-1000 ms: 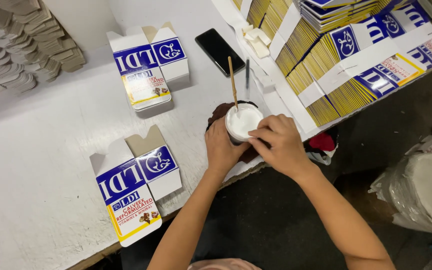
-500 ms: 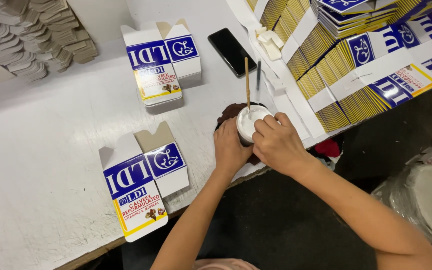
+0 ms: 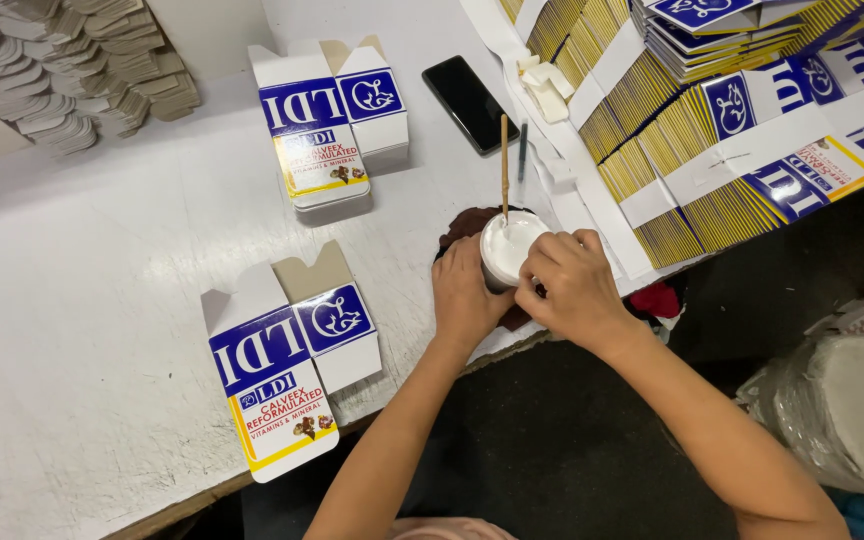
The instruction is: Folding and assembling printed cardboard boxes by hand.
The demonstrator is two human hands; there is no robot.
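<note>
A small white cup [image 3: 508,250] of white paste is held at the near edge of the bench [image 3: 82,330], resting on a dark red rag [image 3: 464,226]. A thin wooden stick [image 3: 503,165] stands upright in it. The left hand [image 3: 464,298] is wrapped against the cup's left wall, fingers closed on it; the right hand [image 3: 574,288] is curled over the right rim, fingertips pinched at the edge.

The cup is judged light and thin-walled, likely to flex if squeezed and easily tipped, since the stick makes it top-heavy. The paste is probably sticky, so the rim may be slippery. The best hold is judged to be low around the wall, as the left hand has it, with the stick taken near its dry top.

Two flattened cartons lie on the bench: one [image 3: 287,355] just left of the left forearm, another [image 3: 327,130] further back. A black phone [image 3: 470,103] lies beyond the cup, with a dark pen [image 3: 522,150] beside the stick. Stacks of folded cartons [image 3: 732,130] crowd the right side, close to the right hand, and small white scraps [image 3: 544,85] sit at their edge. Grey stacked pieces [image 3: 62,70] are piled at the far left. A plastic-wrapped bundle [image 3: 842,400] sits on the floor to the right. Little room is left between the cup and the stacks, and the bench edge is just behind the cup.
</note>
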